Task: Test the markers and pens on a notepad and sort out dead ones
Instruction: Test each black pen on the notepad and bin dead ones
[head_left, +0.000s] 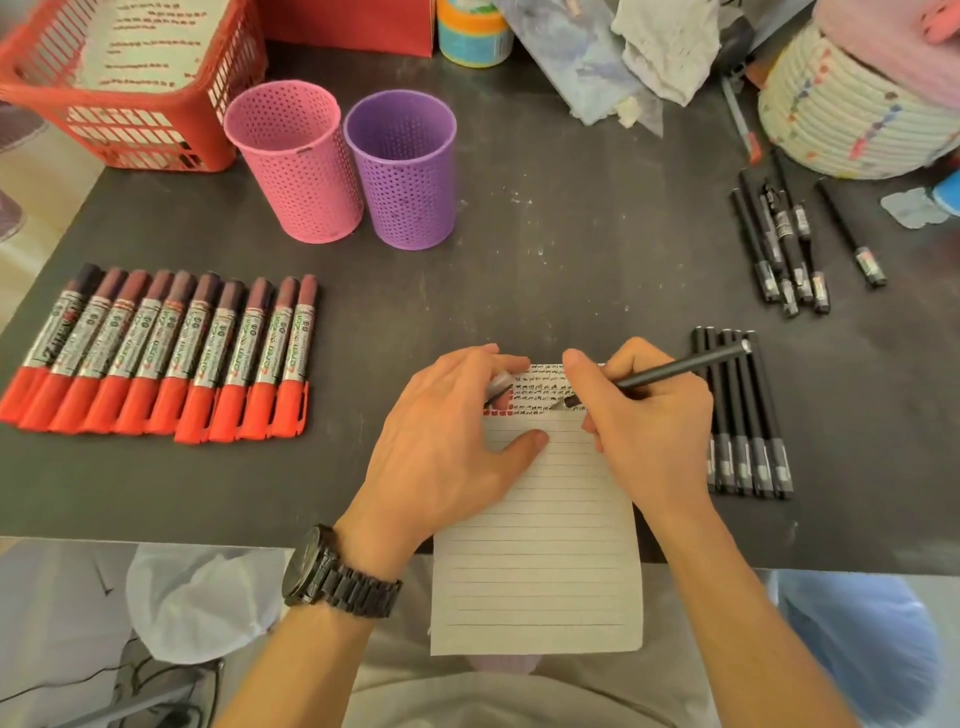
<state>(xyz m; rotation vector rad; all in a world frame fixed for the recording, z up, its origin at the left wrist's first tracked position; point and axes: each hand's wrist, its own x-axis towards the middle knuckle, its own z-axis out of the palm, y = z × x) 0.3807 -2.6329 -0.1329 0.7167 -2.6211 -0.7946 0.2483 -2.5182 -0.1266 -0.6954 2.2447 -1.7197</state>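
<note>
The right hand (649, 415) pinches a slim black pen (675, 370) in a writing grip. Its tip touches the notepad (540, 545) on the lowest scribbled row, and the barrel slants up and rightward off the pad. The left hand (447, 441) rests on the pad's upper left, fingers curled round what looks like a grey cap (498, 385).

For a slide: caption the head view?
Right hand writes with a slim black pen on the lined white notepad; left hand steadies the page, pinching a grey cap.
</note>
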